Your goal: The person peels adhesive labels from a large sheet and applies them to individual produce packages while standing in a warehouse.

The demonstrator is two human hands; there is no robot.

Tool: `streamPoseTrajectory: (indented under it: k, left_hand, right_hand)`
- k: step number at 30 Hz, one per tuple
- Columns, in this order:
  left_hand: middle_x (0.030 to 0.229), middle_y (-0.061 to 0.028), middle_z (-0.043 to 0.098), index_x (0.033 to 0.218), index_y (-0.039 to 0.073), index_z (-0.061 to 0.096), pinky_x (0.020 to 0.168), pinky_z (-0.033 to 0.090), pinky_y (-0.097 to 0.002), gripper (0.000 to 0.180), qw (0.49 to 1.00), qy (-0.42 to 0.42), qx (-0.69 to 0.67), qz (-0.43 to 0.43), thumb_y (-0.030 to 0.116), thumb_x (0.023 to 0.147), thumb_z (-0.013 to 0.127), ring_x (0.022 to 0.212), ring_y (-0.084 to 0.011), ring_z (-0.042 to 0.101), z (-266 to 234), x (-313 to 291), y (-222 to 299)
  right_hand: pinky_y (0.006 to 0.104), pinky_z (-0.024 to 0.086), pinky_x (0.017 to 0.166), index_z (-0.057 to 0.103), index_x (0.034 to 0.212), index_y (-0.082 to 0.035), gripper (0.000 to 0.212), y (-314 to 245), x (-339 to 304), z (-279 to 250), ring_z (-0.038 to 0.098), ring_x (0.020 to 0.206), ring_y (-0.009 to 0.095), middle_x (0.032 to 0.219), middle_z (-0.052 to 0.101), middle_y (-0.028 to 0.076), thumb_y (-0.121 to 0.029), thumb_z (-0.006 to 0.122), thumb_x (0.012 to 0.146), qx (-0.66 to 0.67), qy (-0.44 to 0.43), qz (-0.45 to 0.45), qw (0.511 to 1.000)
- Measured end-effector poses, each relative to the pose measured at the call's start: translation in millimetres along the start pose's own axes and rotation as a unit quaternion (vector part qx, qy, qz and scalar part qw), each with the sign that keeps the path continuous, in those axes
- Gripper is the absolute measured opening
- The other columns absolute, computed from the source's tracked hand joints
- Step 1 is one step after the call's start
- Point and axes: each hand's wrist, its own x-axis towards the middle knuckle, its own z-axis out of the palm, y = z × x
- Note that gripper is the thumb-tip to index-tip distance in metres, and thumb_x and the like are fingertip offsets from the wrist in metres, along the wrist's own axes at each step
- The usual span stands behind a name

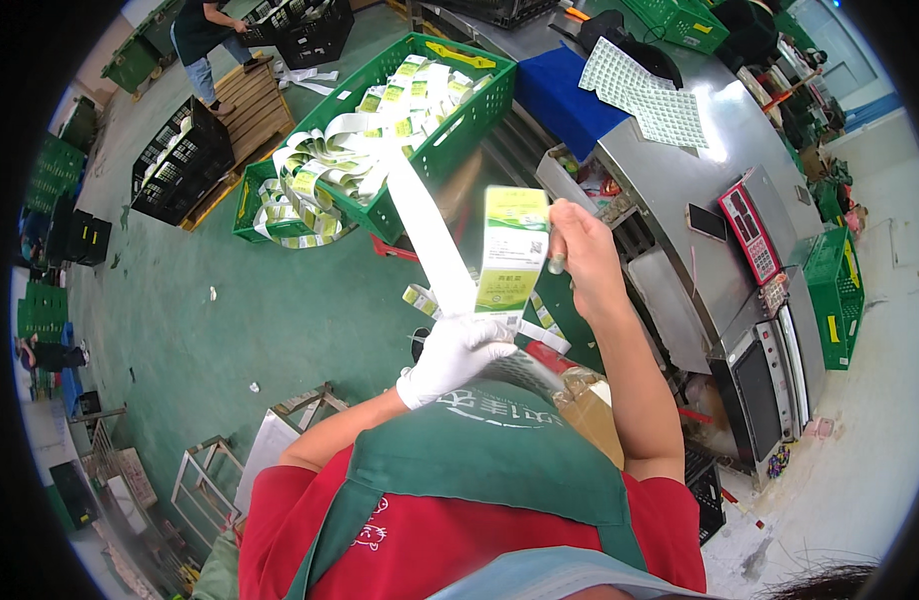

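My left hand (454,358), in a white glove, is closed on a long strip of printed labels near my apron. A green and white panel of the label strip (513,250) stands up from this hand, while a plain white length (425,225) runs up to the crate. My bare right hand (583,245) is closed beside the panel's right edge. A small greenish rounded end shows below its fingers; what it belongs to is hidden. Heaped label strips (420,100) fill a green crate (450,130) ahead, some hanging over its near-left side into a smaller green crate (250,205).
At right is a metal table (670,170) with a blue cloth (565,95), a white-green sheet (645,95), a phone (707,222) and a red keypad device (750,232). Black crates (183,160) and a wooden pallet (250,125) stand far left, near another person (202,40).
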Motion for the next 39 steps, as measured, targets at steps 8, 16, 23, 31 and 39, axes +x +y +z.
streamPoseTrajectory:
  k: [8, 16, 23, 31, 39]
  left_hand:
    - [0.09, -0.0094, 0.07, 0.091, 0.006, 0.072, 0.074, 0.052, -0.0332, 0.013, 0.995, 0.08, 0.054, -0.001, 0.01, 0.08, 0.074, 0.081, -0.0259, 0.068, -13, 13, 22]
    - [0.096, -0.0087, 0.071, 0.093, 0.006, 0.068, 0.077, 0.052, -0.0355, 0.02, 0.976, 0.102, 0.17, 0.093, 0.012, 0.076, 0.076, 0.086, -0.0281, 0.068, -13, 12, 16]
    - [0.086, -0.0093, 0.068, 0.086, 0.008, 0.068, 0.073, 0.052, -0.038, 0.015, 0.995, -0.029, 0.079, 0.058, 0.018, 0.078, 0.076, 0.083, -0.0295, 0.066, -1, 11, 9]
    - [0.085, -0.0097, 0.071, 0.096, 0.005, 0.072, 0.074, 0.052, -0.0341, 0.017, 0.998, 0.049, 0.006, -0.036, 0.012, 0.081, 0.074, 0.078, -0.0253, 0.068, -9, 14, 10]
    - [0.092, -0.0072, 0.072, 0.092, 0.008, 0.071, 0.085, 0.051, -0.0364, 0.018, 0.999, 0.037, 0.04, 0.004, 0.014, 0.076, 0.079, 0.089, -0.0267, 0.068, -14, 16, 26]
  right_hand:
    - [0.0186, 0.042, 0.067, 0.06, 0.111, 0.0, 0.024, 21, -35, 40, 0.051, 0.075, 0.002, 0.087, 0.059, -0.003, -0.008, 0.067, 0.089, -0.175, 0.046, -0.094, 0.979]
    - [0.0341, 0.049, 0.074, 0.063, 0.094, -0.004, 0.025, 21, -33, 28, 0.065, 0.084, 0.02, 0.089, 0.069, 0.008, -0.027, 0.071, 0.087, -0.41, 0.067, -0.114, 0.903]
    - [0.0239, 0.051, 0.079, 0.064, 0.1, -0.003, 0.019, 10, -2, 6, 0.063, 0.082, 0.007, 0.094, 0.068, 0.003, -0.021, 0.061, 0.097, 0.047, -0.056, 0.012, 0.997]
    - [0.0208, 0.046, 0.081, 0.054, 0.124, 0.0, 0.038, 10, -34, 21, 0.054, 0.085, 0.005, 0.104, 0.057, 0.003, 0.0, 0.066, 0.088, -0.043, -0.002, -0.051, 0.998]
    - [0.0311, 0.049, 0.082, 0.062, 0.104, -0.005, 0.021, 29, -31, 29, 0.062, 0.088, 0.017, 0.115, 0.052, 0.01, -0.003, 0.063, 0.083, -0.273, 0.008, -0.121, 0.954]
